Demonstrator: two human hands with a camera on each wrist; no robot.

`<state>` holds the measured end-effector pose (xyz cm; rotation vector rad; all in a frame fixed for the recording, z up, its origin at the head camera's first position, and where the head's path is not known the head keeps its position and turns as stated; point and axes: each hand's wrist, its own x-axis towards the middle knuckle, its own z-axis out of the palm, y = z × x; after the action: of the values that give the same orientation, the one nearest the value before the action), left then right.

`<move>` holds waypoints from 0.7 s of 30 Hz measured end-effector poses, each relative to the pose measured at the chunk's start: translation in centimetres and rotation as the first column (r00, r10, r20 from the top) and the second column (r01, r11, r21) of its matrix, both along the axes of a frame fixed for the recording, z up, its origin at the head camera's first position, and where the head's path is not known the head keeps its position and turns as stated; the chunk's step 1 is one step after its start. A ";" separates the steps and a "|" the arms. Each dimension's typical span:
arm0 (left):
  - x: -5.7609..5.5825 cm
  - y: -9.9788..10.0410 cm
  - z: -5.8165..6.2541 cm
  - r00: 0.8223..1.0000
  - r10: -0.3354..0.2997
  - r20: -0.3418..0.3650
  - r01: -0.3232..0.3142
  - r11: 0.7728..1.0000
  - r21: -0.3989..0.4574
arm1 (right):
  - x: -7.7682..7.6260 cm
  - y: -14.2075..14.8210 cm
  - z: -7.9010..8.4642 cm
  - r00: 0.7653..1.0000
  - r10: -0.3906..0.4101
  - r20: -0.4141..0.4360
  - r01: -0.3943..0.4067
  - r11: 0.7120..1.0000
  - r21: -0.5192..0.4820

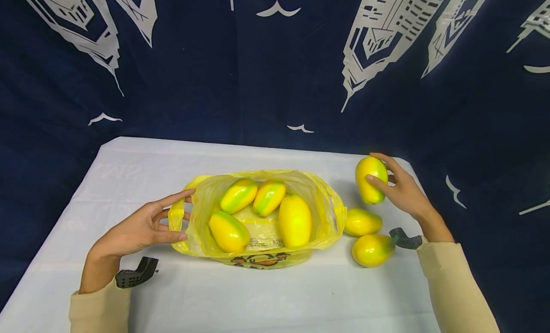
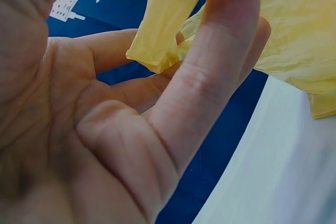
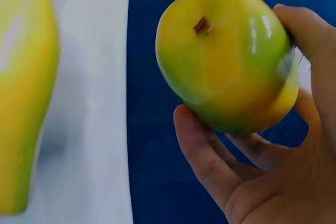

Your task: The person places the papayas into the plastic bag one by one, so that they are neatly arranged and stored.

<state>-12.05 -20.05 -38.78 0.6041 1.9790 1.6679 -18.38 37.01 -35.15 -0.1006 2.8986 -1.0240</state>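
A yellow plastic bag (image 1: 266, 261) lies mouth-up on the table, with several yellow-green mangoes (image 1: 229, 231) inside. My left hand (image 1: 143, 223) is at the bag's left handle (image 1: 176, 215). Its fingers are spread and fairly straight, some passing through the handle loop, with thumb and index finger apart on the rim. To the right of the bag, my right hand (image 1: 401, 187) grips another mango (image 1: 369, 178) between thumb and fingers. In the right wrist view this mango (image 3: 220, 61) shows its brown stem end. Two more mangoes (image 1: 373, 250) lie below it, beside the bag.
A white cloth (image 1: 206, 299) covers the table. Behind it hangs a dark blue curtain (image 1: 266, 85) with white building prints. The right hand is close to the table's far right corner. Both wrists carry black camera mounts (image 1: 136, 273).
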 end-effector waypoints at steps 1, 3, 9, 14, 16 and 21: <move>0.0 0.0 0.0 1.000 -0.002 0.000 0.002 1.000 0.003 | 0.0 -0.2 0.2 1.000 0.000 -0.003 0.000 1.000 -0.001; 0.0 0.0 -0.1 1.000 -0.005 0.004 0.005 1.000 0.009 | 0.1 -0.6 0.5 1.000 0.001 -0.010 -0.001 1.000 -0.002; 0.0 -0.1 -0.1 1.000 -0.005 0.010 0.005 1.000 0.010 | 0.2 -1.7 1.3 0.997 0.028 -0.079 -0.029 0.999 -0.016; 0.1 -0.1 -0.1 1.000 0.000 -0.005 0.000 1.000 -0.006 | 0.8 -2.7 2.3 0.991 0.046 -0.125 -0.051 0.998 -0.040; 0.1 -0.1 0.0 1.000 0.005 -0.011 -0.005 1.000 -0.018 | 1.1 -3.2 2.7 0.989 0.065 -0.130 -0.072 0.996 -0.048; 0.1 0.0 0.0 1.000 0.006 -0.009 -0.006 1.000 -0.023 | 1.9 -4.7 3.5 0.979 0.129 -0.155 -0.140 0.988 -0.061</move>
<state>-11.98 -20.08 -38.76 0.5991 2.0056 1.6459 -16.52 32.30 -31.65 -0.3889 2.9376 -1.1423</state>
